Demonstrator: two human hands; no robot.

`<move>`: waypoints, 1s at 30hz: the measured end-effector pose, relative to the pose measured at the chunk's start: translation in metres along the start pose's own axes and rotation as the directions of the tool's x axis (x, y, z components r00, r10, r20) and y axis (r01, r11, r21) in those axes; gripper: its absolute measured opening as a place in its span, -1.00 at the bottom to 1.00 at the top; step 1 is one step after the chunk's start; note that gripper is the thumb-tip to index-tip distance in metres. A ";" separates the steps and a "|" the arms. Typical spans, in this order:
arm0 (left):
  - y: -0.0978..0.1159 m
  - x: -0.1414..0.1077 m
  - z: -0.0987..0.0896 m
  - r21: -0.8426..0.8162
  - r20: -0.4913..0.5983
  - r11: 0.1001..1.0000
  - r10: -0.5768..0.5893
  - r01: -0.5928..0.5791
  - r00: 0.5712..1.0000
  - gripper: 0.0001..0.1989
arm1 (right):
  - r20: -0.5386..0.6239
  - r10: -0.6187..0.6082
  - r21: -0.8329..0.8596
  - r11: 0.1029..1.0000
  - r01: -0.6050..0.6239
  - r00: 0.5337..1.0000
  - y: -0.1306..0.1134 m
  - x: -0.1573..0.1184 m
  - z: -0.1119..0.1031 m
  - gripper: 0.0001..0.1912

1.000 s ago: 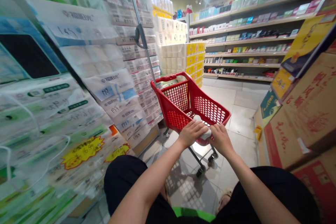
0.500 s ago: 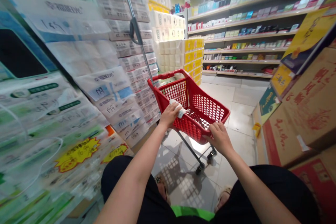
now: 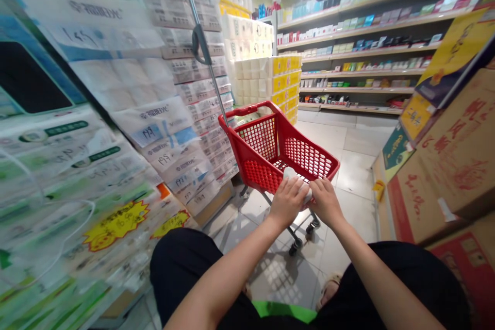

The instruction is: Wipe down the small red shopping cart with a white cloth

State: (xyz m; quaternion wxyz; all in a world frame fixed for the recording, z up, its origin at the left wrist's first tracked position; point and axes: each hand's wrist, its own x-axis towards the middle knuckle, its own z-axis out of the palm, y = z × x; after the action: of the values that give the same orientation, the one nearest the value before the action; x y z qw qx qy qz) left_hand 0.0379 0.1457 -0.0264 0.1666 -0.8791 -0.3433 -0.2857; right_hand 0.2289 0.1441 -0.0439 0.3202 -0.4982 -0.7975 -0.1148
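when rubbing along the near rim of the red cart with a white cloth, as seems to be the step in hand, best to press evenly and go in short strokes. left hand laid over the cloth, fingers bent and held close, pinning cloth against rim; one bit showing past the fingertips, another between the two hands. right hand curled over the rim just beside, apparently as a brace. cannot tell the force of either grip, nor the place of the right thumb.

cart upright on wheels, just beyond the knees, between stacked paper packs on the left and cardboard boxes on the right; probably apt to roll under a hard push, so good to brace firmly. fold the cloth over the lip, to catch top and underside in one pass. at the corner, shift the bracing hand aside, so as to leave no patch covered. mind the holes in the lattice wall: easy to snag a loose edge there, so tuck in any trailing bit.
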 end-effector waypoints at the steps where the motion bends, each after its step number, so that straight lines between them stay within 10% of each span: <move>1: 0.002 0.000 -0.001 -0.005 0.006 1.000 0.014 -0.014 1.000 -0.58 | 0.002 0.000 0.002 1.000 0.000 1.000 0.000 0.000 0.000 -0.76; 6: -0.040 0.005 -0.007 -0.034 0.058 0.994 0.104 -0.102 0.993 -0.60 | 0.008 0.016 -0.011 1.000 -0.016 1.000 0.001 0.001 0.000 -0.80; 11: -0.110 0.011 -0.007 -0.033 0.060 0.993 -0.112 0.115 0.992 -0.62 | 0.005 0.004 -0.023 1.000 -0.004 1.000 0.002 0.003 -0.001 -0.77; 15: -0.127 0.011 -0.007 -0.052 0.067 0.974 -0.219 0.222 0.973 -0.62 | -0.009 0.000 -0.020 1.000 0.000 1.000 0.002 0.003 -0.001 -0.77; 27: 0.005 -0.007 0.001 -0.044 0.023 0.997 -0.057 0.058 0.998 -0.49 | -0.028 -0.004 -0.013 1.000 0.003 1.000 0.001 0.000 0.002 -0.79; 30: 0.011 -0.008 0.000 -0.051 0.017 0.999 -0.005 0.005 1.000 -0.48 | -0.022 0.001 -0.017 1.000 -0.002 1.000 0.001 0.000 0.002 -0.75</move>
State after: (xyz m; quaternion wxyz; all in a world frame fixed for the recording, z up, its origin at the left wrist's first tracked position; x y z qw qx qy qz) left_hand 0.0408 0.1342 -0.0322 0.1404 -0.8846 -0.3395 -0.2874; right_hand 0.2288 0.1451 -0.0458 0.3251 -0.5001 -0.7926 -0.1268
